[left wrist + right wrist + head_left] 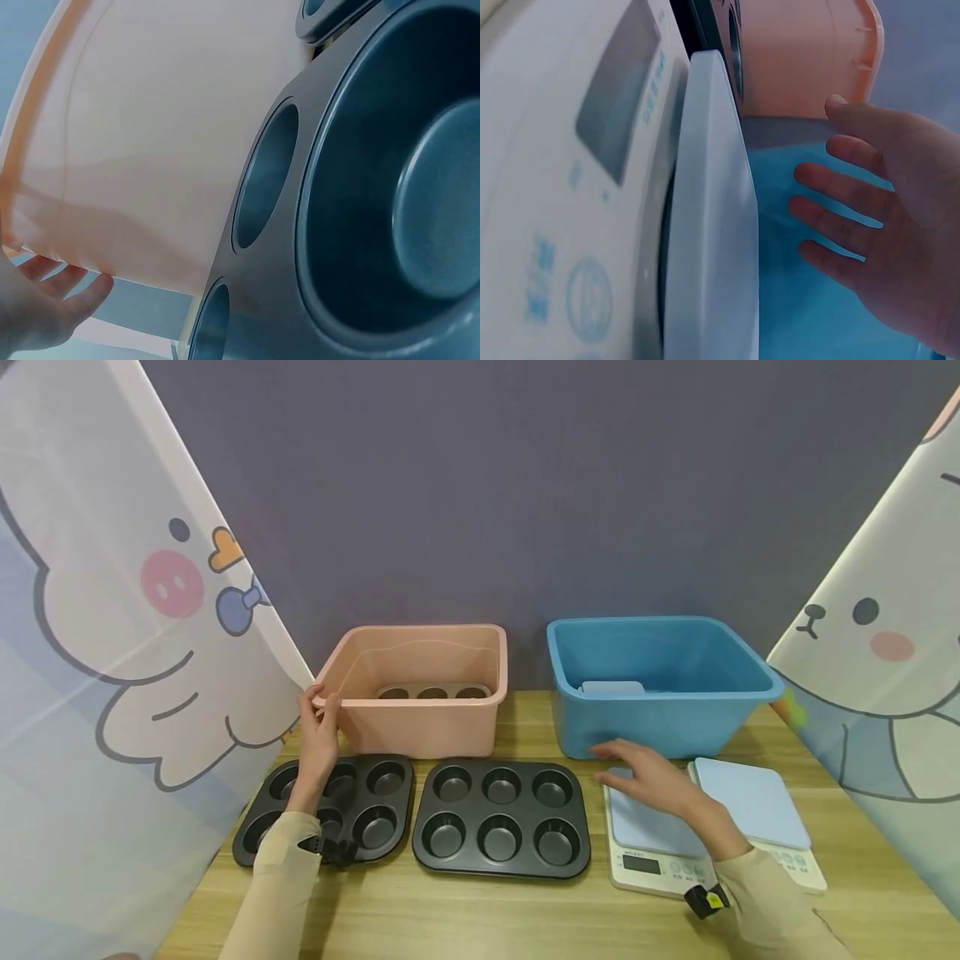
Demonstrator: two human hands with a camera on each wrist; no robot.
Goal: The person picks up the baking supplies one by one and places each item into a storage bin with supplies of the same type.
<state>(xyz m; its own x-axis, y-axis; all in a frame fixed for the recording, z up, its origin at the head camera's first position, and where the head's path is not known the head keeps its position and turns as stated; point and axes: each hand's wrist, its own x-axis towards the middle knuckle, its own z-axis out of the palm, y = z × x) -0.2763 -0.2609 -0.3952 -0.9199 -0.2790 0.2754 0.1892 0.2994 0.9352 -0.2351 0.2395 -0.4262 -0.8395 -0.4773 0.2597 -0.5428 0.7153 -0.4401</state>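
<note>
At the front left corner of the pink plastic bin [420, 727], my left hand [318, 739] holds the rim. Its fingertips [94, 296] lie against the bin's side in the left wrist view. A muffin tin [375, 827] lies beneath this hand's wrist. My right hand [648, 777], fingers spread and holding nothing, hovers over the left kitchen scale [652, 827], close to the front of the blue bin [637, 727]. In the right wrist view, the open right hand [900, 217] appears beside the scale's pale platform [712, 225].
A second black muffin tin [501, 877] lies in the middle of the wooden table [465, 918]. Another kitchen scale [757, 802] is at the right. Inside the pink bin sits a muffin tin [432, 687]; a pale flat object [612, 687] shows in the blue bin. Printed curtains flank both sides.
</note>
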